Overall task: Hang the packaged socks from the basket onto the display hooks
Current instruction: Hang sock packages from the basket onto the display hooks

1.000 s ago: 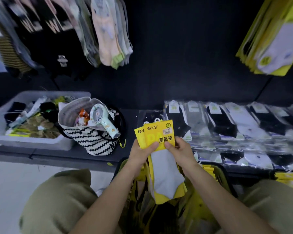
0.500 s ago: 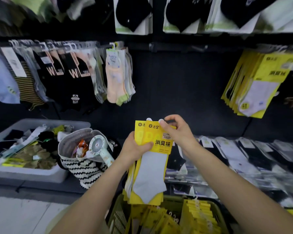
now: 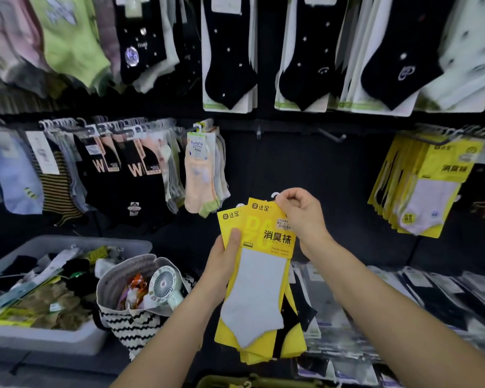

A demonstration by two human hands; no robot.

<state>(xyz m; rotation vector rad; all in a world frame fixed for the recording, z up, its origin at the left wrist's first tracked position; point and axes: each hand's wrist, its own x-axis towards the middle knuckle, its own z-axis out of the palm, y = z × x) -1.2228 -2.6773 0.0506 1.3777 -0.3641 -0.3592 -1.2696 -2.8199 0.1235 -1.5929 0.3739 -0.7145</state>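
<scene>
The packaged socks (image 3: 259,275) are hanging long-axis-vertical below the empty display hook (image 3: 332,136), my left hand (image 3: 221,273) gripping the stack's edge and my right hand (image 3: 303,217), nearer the hook, pinching the top hanger tab (image 3: 275,195).

Stack of flat yellow card sock packets (image 3: 263,275), white sock foremost: upright at frame centre, slightly fanned, gripped by your left hand (image 3: 221,270), top pinched by your right hand (image 3: 300,217). Olive basket rim (image 3: 252,380): bottom edge.
</scene>
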